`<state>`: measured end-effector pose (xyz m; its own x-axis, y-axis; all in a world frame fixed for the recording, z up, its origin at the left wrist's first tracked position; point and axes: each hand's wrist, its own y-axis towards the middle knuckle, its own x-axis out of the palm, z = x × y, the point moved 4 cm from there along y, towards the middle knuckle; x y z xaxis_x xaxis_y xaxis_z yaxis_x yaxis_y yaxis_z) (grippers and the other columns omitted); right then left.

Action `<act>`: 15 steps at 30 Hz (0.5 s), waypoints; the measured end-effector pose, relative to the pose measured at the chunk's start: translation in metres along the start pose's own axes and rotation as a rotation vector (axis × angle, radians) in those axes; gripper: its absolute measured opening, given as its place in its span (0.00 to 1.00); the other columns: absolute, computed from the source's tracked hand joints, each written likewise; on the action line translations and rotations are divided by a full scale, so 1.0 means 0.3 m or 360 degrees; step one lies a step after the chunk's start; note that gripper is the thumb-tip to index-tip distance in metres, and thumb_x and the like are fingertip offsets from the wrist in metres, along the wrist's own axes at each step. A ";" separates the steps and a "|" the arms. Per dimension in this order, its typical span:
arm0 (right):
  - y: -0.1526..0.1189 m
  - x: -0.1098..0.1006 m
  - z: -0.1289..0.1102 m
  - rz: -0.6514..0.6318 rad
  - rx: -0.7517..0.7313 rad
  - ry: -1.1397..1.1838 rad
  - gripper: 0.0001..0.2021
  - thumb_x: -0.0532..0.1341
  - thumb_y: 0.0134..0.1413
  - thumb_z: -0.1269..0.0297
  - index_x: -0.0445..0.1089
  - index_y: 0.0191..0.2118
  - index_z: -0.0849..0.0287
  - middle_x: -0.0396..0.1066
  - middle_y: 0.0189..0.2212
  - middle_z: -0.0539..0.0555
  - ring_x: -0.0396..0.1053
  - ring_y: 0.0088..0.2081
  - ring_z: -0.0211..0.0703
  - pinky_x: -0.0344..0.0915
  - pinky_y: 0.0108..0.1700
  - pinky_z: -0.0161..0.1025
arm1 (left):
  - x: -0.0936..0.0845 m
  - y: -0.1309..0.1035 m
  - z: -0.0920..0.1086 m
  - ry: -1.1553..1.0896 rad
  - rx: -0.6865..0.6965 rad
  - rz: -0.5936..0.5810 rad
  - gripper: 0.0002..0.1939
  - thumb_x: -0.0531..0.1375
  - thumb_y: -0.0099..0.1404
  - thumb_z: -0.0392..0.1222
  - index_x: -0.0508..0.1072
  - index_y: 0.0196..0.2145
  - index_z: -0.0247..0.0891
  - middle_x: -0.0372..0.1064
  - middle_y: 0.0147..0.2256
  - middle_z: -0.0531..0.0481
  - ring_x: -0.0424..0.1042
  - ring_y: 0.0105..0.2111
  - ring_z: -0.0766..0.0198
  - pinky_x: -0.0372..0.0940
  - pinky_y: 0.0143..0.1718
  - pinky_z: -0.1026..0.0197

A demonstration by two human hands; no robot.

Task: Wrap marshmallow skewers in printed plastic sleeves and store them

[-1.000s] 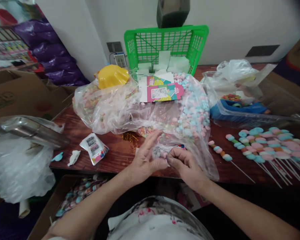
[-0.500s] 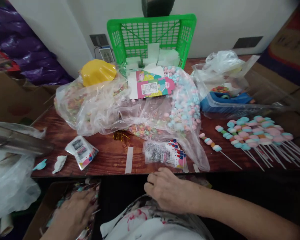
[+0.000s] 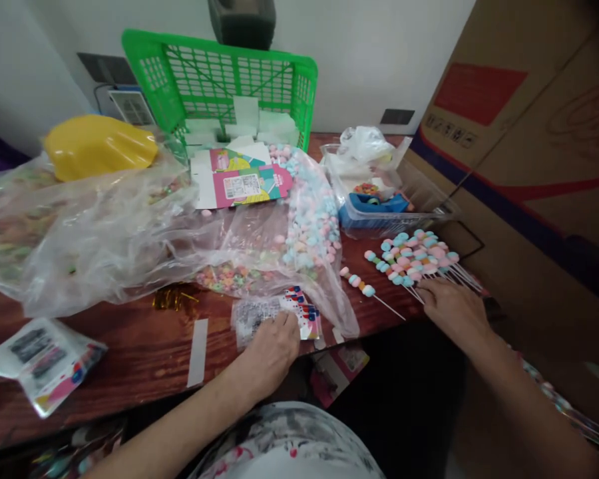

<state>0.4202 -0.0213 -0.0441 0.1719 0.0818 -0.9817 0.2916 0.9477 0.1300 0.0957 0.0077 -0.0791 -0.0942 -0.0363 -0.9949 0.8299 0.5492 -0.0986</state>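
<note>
My left hand (image 3: 274,346) rests on the flat printed packets (image 3: 304,313) at the table's front edge, its fingers curled over them; whatever they pinch is too small to tell. Farther right, my right hand (image 3: 446,306) has its fingers closed at the white sticks below a pile of pink and blue candy skewers (image 3: 414,256); what it grips there is hidden. A single candy skewer (image 3: 362,285) lies between the two hands. Behind the packets a clear bag of pink and blue candies (image 3: 312,213) spreads out, with a printed carton (image 3: 244,176) on top.
A green basket (image 3: 239,73) stands at the back, beside a yellow bowl-like piece (image 3: 100,148). The clear tub (image 3: 379,213) is at the back right, near large cardboard boxes (image 3: 489,146). More packets (image 3: 47,362) lie at the left, with a white strip (image 3: 198,352) nearby.
The view has swung to the right. My left hand has left the box of items below the table and come to the packets; my right hand has moved right to the skewer sticks.
</note>
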 end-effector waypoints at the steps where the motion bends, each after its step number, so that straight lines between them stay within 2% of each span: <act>1: 0.016 0.022 0.024 -0.0051 0.0003 -0.0038 0.13 0.52 0.58 0.63 0.74 0.36 0.56 0.74 0.37 0.55 0.70 0.34 0.45 0.55 0.31 0.39 | 0.008 -0.006 0.000 0.0039 -0.0021 0.0023 0.18 0.52 0.58 0.27 0.69 0.46 0.28 0.66 0.46 0.37 0.66 0.44 0.52 0.66 0.40 0.52; 4: 0.063 0.075 0.034 -0.0116 -0.0024 -0.0070 0.13 0.53 0.57 0.62 0.74 0.33 0.58 0.74 0.35 0.57 0.70 0.33 0.46 0.53 0.30 0.39 | 0.017 -0.013 -0.002 0.0069 -0.0106 0.0031 0.21 0.50 0.58 0.25 0.68 0.49 0.27 0.66 0.48 0.36 0.67 0.45 0.52 0.66 0.42 0.53; 7: 0.094 0.111 0.017 -0.0139 -0.0055 -0.0088 0.12 0.54 0.55 0.61 0.72 0.30 0.59 0.73 0.34 0.58 0.69 0.33 0.46 0.52 0.29 0.39 | 0.009 -0.011 -0.020 -0.0034 -0.0180 0.0045 0.18 0.51 0.58 0.25 0.71 0.44 0.30 0.69 0.44 0.39 0.68 0.43 0.54 0.67 0.40 0.55; 9: 0.105 0.125 0.013 -0.0138 -0.0099 -0.0078 0.11 0.55 0.54 0.61 0.73 0.31 0.59 0.73 0.34 0.58 0.69 0.34 0.46 0.53 0.30 0.38 | 0.002 -0.014 -0.039 -0.0109 -0.0180 0.0183 0.14 0.52 0.57 0.25 0.73 0.38 0.31 0.70 0.39 0.41 0.69 0.39 0.55 0.67 0.39 0.56; 13: 0.114 0.136 0.023 -0.0092 -0.0177 -0.0047 0.13 0.54 0.55 0.63 0.73 0.43 0.57 0.73 0.39 0.57 0.68 0.37 0.46 0.54 0.32 0.38 | -0.004 -0.043 -0.073 -0.0105 -0.0080 0.0639 0.10 0.53 0.58 0.26 0.73 0.32 0.33 0.71 0.33 0.44 0.68 0.36 0.56 0.67 0.37 0.56; 15: 0.118 0.141 0.027 -0.0081 -0.0203 -0.0039 0.14 0.54 0.55 0.63 0.72 0.44 0.56 0.72 0.39 0.57 0.68 0.37 0.45 0.54 0.32 0.38 | 0.000 -0.055 -0.079 -0.0058 -0.0064 0.0715 0.10 0.54 0.57 0.26 0.72 0.31 0.34 0.70 0.31 0.45 0.67 0.34 0.56 0.66 0.35 0.56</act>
<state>0.4455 0.0131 -0.0800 0.1834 0.0263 -0.9827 0.1786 0.9821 0.0597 0.0689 0.0182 -0.0770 0.2906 0.1844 -0.9389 0.7619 0.5491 0.3436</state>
